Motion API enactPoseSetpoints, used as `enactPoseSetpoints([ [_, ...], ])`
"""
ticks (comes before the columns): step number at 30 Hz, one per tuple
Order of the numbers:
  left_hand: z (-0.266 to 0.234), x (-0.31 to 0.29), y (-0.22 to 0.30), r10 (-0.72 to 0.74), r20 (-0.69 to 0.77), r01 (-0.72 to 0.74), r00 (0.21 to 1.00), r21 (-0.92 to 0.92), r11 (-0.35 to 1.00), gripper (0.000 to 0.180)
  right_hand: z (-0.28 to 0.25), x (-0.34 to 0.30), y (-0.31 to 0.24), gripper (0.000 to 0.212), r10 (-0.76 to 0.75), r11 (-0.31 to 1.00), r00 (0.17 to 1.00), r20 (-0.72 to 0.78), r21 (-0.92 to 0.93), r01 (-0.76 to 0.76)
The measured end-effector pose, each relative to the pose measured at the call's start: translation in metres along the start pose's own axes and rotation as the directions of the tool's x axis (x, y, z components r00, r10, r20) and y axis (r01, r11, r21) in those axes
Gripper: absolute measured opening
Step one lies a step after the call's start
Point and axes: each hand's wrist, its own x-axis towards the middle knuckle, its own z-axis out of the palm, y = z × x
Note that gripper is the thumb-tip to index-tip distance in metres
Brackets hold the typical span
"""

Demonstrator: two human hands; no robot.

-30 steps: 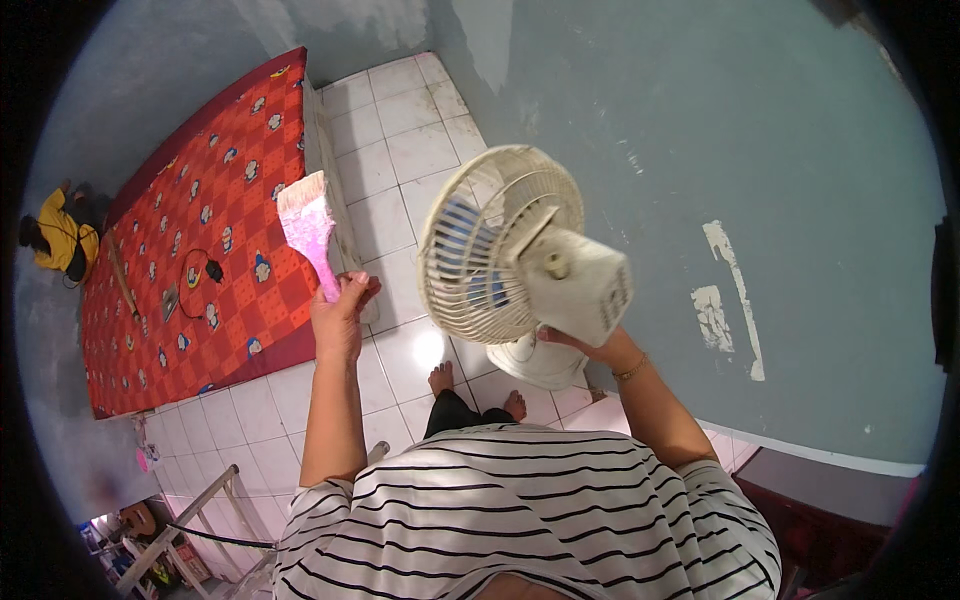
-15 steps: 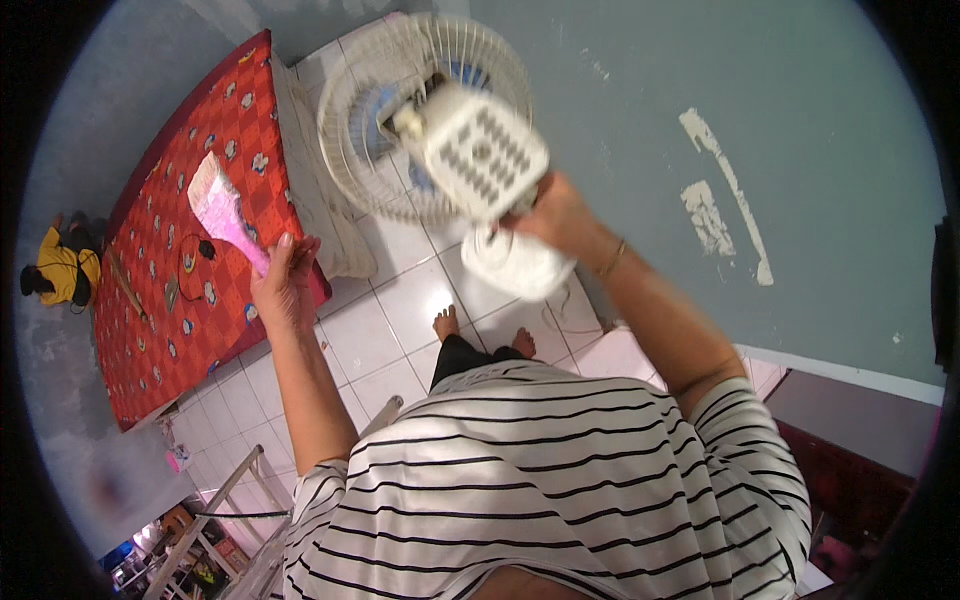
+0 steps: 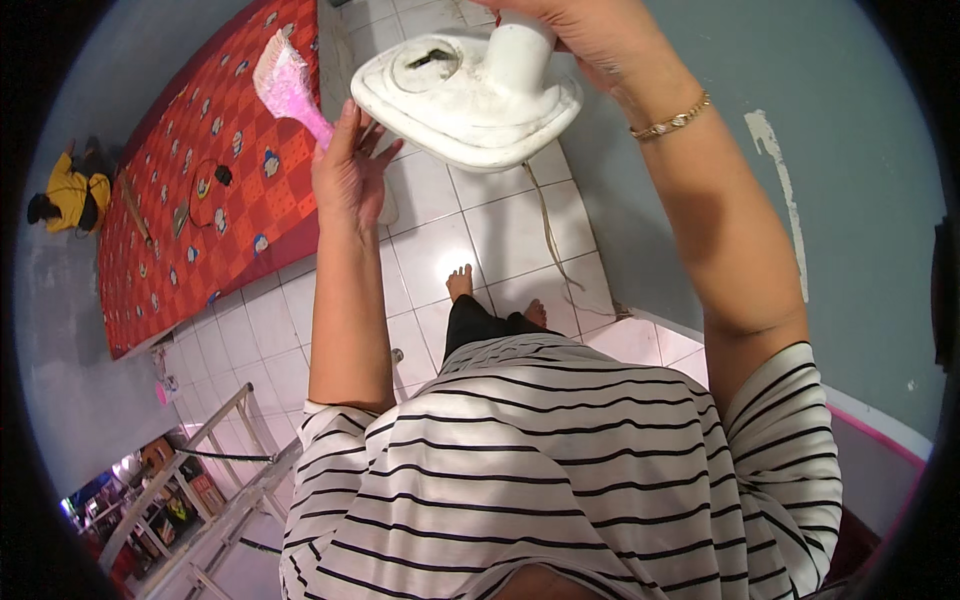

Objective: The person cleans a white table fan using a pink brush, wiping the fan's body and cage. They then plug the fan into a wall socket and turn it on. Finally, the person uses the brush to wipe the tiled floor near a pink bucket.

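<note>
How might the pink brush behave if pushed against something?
The pink brush is probably light: the left hand alone holds it by its slim handle. Its fringed bristles would likely flex, while the solid-looking handle should stay stiff.

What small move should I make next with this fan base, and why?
Perhaps steady the white fan base with the left hand, which appears close to its rim while holding the pink brush; only the right hand clearly grips the post.
</note>
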Motion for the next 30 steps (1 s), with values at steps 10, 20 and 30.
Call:
enactPoseSetpoints([
  [10, 0.027, 0.010, 0.001, 0.115, 0.242, -0.017, 0.963, -0.371, 0.929, 0.072, 0.016, 0.009, 0.008, 0.024, -0.019, 0.968, 0.997, 0.070, 0.252, 0.001],
  [20, 0.014, 0.023, 0.004, 0.007, 0.173, 0.035, 0.985, -0.241, 0.970, 0.067, 0.007, 0.007, 0.035, 0.020, -0.045, 0.971, 0.996, -0.082, 0.232, 0.063],
  [30, -0.048, 0.017, -0.136, -0.719, 0.203, 0.716, 0.665, -0.446, 0.537, 0.026, -0.013, 0.038, -0.019, 0.009, -0.048, 0.991, 0.998, 0.042, 0.125, 0.043],
])
